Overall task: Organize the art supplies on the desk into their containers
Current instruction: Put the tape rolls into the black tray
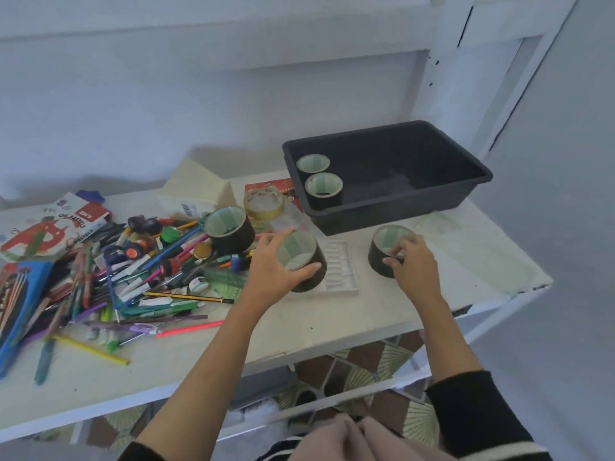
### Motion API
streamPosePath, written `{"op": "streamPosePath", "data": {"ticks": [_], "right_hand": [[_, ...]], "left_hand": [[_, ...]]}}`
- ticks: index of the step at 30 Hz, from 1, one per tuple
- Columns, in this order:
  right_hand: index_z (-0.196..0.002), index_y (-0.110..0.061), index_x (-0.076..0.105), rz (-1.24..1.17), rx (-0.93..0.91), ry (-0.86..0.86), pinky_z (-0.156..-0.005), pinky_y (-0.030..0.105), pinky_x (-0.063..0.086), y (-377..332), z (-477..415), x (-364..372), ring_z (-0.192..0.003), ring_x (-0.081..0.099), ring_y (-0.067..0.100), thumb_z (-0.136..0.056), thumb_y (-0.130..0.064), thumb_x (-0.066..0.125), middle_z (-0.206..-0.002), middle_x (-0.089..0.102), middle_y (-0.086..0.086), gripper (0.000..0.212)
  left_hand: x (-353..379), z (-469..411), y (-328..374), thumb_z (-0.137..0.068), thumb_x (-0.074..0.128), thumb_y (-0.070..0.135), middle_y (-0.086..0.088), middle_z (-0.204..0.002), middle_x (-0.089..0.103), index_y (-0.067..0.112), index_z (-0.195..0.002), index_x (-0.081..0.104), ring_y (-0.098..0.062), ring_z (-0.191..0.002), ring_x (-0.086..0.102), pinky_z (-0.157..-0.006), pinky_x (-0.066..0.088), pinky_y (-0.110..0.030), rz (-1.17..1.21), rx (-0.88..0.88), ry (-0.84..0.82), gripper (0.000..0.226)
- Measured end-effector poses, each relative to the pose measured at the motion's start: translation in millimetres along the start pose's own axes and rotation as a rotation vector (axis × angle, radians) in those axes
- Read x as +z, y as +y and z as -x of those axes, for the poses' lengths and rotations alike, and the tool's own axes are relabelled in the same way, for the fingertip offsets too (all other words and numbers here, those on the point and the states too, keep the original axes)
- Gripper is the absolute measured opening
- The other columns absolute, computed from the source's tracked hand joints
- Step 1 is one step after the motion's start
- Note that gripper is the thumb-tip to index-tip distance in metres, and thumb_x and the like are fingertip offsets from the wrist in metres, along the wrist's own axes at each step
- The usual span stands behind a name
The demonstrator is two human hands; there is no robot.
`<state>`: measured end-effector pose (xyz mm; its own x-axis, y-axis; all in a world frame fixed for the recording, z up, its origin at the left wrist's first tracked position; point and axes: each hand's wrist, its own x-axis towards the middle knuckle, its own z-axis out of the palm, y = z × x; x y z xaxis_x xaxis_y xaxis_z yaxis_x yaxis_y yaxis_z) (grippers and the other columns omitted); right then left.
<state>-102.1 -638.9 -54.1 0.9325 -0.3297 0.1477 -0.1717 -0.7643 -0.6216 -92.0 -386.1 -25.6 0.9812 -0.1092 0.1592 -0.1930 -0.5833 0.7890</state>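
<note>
Left hand [269,277]: clasps tape roll [299,254].
Right hand [416,267]: seemingly pinches second roll [379,256].
Bin [399,211]: just ahead, right hand nearer.

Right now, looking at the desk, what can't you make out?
Head view only.
Left edge cuts off the brush pack.
The black bin and yellow tape roll hide most of the red packet.
The tape roll gripped by the left hand covers part of the clear tray.
</note>
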Motion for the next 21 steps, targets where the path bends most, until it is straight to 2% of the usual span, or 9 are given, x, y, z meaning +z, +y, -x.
{"op": "streamPosePath", "data": {"ticks": [3,6,9,11,13,16,18,19,21], "right_hand": [[-0.092,-0.012,0.063,-0.040,-0.015,-0.012,-0.075,0.031,0.048,-4,-13,-23,-0.085,0.053,0.017,-0.085,-0.022,0.067,-0.104,0.058,0.002,0.013],[-0.083,-0.021,0.062,-0.233,-0.010,-0.135,-0.076,0.030,0.050,-11,-29,-54,-0.083,0.057,0.013,-0.085,-0.020,0.068,-0.085,0.060,-0.008,0.006],[-0.080,-0.023,0.063,-0.479,-0.017,-0.220,-0.069,0.025,0.054,-16,-50,-78,-0.079,0.061,0.012,-0.087,-0.015,0.065,-0.085,0.063,-0.007,0.010],[-0.085,-0.018,0.064,-0.588,-0.031,-0.219,-0.065,0.021,0.056,-16,-70,-89,-0.077,0.063,0.011,-0.088,-0.013,0.062,-0.086,0.064,-0.003,0.006],[-0.091,-0.011,0.064,-0.647,-0.055,-0.221,-0.062,0.015,0.053,-15,-92,-95,-0.076,0.066,0.008,-0.089,-0.012,0.061,-0.087,0.065,0.000,0.004],[-0.092,-0.011,0.065,-0.652,-0.075,-0.207,-0.064,0.014,0.052,-10,-122,-93,-0.080,0.067,0.011,-0.087,-0.014,0.063,-0.087,0.067,0.000,0.005],[-0.088,-0.016,0.066,-0.617,-0.052,-0.183,-0.067,0.016,0.054,-1,-143,-87,-0.081,0.066,0.012,-0.084,-0.018,0.068,-0.087,0.066,-0.004,0.005],[-0.086,-0.019,0.066,-0.572,-0.044,-0.166,-0.071,0.018,0.054,2,-154,-82,-0.083,0.065,0.012,-0.082,-0.021,0.071,-0.087,0.066,-0.006,0.006],[-0.082,-0.022,0.066,-0.444,-0.057,-0.159,-0.075,0.021,0.052,6,-177,-75,-0.087,0.062,0.010,-0.079,-0.026,0.074,-0.088,0.064,-0.009,0.010]], "left_hand": [[3,-15,17,-0.069,0.082,0.035,0.002,-0.123,0.045,0.020,-0.137,0.048,-0.009,-0.116,0.040,-0.097,0.033,-0.020,0.048,0.024,0.042,0.078],[10,-36,36,-0.070,0.081,0.036,0.004,-0.124,0.048,0.021,-0.135,0.050,-0.007,-0.114,0.041,-0.093,0.032,-0.015,0.101,0.045,0.118,0.074],[18,-62,53,-0.069,0.081,0.037,0.006,-0.126,0.052,0.025,-0.134,0.051,-0.004,-0.112,0.044,-0.091,0.031,-0.007,0.142,0.062,0.152,0.073],[26,-82,63,-0.069,0.081,0.038,0.007,-0.127,0.051,0.028,-0.134,0.050,-0.002,-0.112,0.043,-0.088,0.028,-0.004,0.149,0.057,0.176,0.073],[34,-102,70,-0.070,0.080,0.039,0.005,-0.128,0.049,0.030,-0.135,0.048,-0.005,-0.113,0.043,-0.086,0.029,-0.006,0.161,0.028,0.187,0.073],[49,-132,77,-0.070,0.079,0.043,0.004,-0.131,0.046,0.032,-0.137,0.044,-0.010,-0.117,0.044,-0.089,0.036,-0.012,0.148,-0.005,0.188,0.076],[62,-155,81,-0.069,0.080,0.044,0.003,-0.132,0.045,0.032,-0.138,0.043,-0.014,-0.120,0.045,-0.097,0.043,-0.024,0.128,-0.025,0.198,0.078],[68,-167,84,-0.069,0.080,0.043,0.002,-0.134,0.044,0.031,-0.138,0.043,-0.015,-0.121,0.045,-0.098,0.043,-0.023,0.117,-0.032,0.200,0.079],[81,-191,87,-0.071,0.080,0.039,0.001,-0.136,0.043,0.027,-0.139,0.043,-0.015,-0.124,0.043,-0.093,0.036,-0.008,0.075,-0.041,0.205,0.078]]}}
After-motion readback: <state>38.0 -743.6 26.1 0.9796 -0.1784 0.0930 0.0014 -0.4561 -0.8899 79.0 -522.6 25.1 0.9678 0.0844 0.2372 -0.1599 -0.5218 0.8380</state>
